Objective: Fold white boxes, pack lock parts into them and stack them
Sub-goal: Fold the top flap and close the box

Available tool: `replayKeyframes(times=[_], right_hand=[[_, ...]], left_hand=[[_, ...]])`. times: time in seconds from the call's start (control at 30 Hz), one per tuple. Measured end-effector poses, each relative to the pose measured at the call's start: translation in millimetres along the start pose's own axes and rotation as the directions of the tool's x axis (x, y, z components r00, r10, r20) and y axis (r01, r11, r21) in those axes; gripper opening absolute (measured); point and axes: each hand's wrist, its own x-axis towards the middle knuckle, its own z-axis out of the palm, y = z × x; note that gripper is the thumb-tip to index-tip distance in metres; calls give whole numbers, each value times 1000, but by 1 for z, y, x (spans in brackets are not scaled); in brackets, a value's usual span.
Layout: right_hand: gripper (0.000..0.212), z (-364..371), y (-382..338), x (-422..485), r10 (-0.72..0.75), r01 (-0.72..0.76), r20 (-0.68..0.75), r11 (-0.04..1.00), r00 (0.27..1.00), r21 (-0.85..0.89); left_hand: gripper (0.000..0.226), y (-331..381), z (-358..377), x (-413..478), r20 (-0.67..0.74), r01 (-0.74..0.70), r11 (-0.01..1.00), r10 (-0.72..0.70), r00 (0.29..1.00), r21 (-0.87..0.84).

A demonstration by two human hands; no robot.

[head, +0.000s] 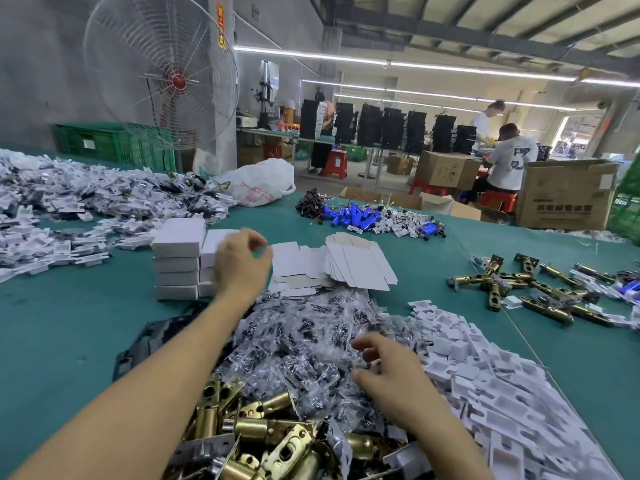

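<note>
My left hand (240, 263) hangs with fingers loosely curled, holding nothing, just in front of the stacked white boxes (178, 258) on the green tabletop (69, 323). My right hand (391, 372) curls over the heap of clear parts packets (304, 334); whether it grips one is unclear. Brass latch bolts (249, 434) lie nearest me.

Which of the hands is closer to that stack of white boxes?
Left. The left hand is right beside the stack; the right hand is well away, over the bagged parts.
</note>
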Motion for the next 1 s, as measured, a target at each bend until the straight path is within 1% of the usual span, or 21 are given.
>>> replayKeyframes(times=[0.03,0.07,0.1,0.13,0.17,0.2,0.23,0.27,0.3,0.4,0.43,0.47,0.5,0.57,0.63,0.7,0.77,0.87,0.93,1.0], right_hand=[[38,0,-1,0,-7,7,-1,1000,1000,-10],[38,0,-2,-1,-13,13,-2,1000,1000,-17],[38,0,-2,-1,-20,20,-2,999,1000,-26],[37,0,-2,-1,-27,27,1,999,1000,-34],[36,1,-2,-1,-33,33,3,999,999,-37],[36,1,-2,-1,-36,36,1,999,999,-34],[35,1,-2,-1,-40,40,0,999,999,-31],[34,2,-1,-1,-43,42,-1,999,999,-25],[33,2,0,-1,-44,44,-1,999,999,-19],[29,4,2,0,-60,60,-13,998,998,-7],[28,6,4,1,-70,69,-22,997,997,-14],[27,7,5,3,-79,78,-30,997,996,-25],[26,8,7,4,-83,82,-34,996,996,-33],[23,10,9,6,-77,76,-40,997,996,-25],[23,11,11,8,-74,73,-45,997,996,-20],[25,12,13,8,-80,79,-51,997,995,-26],[25,13,13,8,-90,88,-59,995,994,-41],[24,13,14,8,-94,92,-59,995,994,-38],[24,14,14,9,-88,87,-56,996,995,-26],[24,14,15,10,-84,83,-55,996,995,-17]], left_hand=[[14,9,5,-7,142,40,998,-33,989,-50],[16,17,11,-15,297,103,991,-73,952,-90],[20,23,16,-24,439,163,982,-104,893,-100],[23,26,21,-33,547,188,980,-118,829,-73],[26,27,25,-41,621,173,985,-120,775,-26],[27,25,28,-47,666,142,990,-121,736,22],[28,24,31,-51,688,114,991,-126,715,64],[29,24,33,-53,692,94,991,-132,710,92],[30,25,35,-54,677,74,990,-134,724,116],[43,40,46,-49,544,-27,980,-87,835,197],[44,47,51,-46,499,-56,977,-56,865,205],[44,54,57,-42,477,-67,978,-35,878,196],[45,60,64,-38,478,-53,983,-37,877,174],[51,68,77,-33,520,27,987,-106,848,158],[62,69,88,-34,544,105,974,-201,815,203],[66,68,97,-40,535,169,957,-273,800,237],[62,65,103,-46,480,206,951,-295,826,229],[54,65,108,-50,396,208,958,-272,877,196],[56,67,112,-51,380,195,964,-252,890,182],[66,69,117,-52,384,205,964,-256,887,168]])
